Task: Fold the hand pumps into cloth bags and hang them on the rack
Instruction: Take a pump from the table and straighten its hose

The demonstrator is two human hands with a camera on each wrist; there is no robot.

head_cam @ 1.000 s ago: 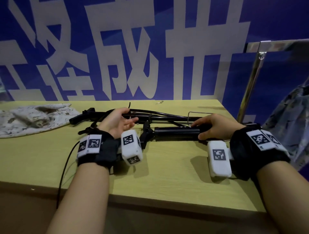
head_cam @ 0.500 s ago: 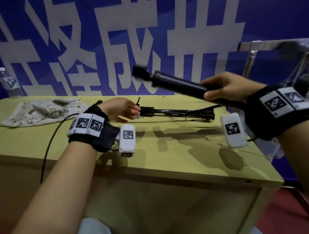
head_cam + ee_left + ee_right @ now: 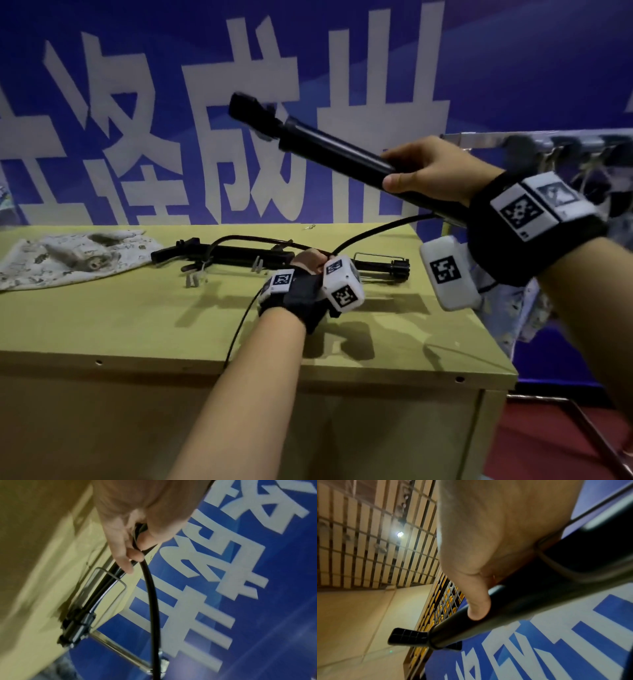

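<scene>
While the left hand [image 3: 310, 262] pinches the black hose [image 3: 150, 601] low at six o'clock on the desk [image 3: 137, 329], fingers curled round it, the right hand [image 3: 428, 174] grips a hand pump [image 3: 329, 150] raised toward two o'clock. Second pump [image 3: 239, 255] lies beyond; cloth bag [image 3: 68, 257] waits at ten o'clock, rack [image 3: 548, 137] far right. Folding's underway, I'd say: next, tuck the hose alongside the barrel.

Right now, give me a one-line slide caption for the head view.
Right hand lifts one black pump off the table while left hand pinches its hose.
</scene>
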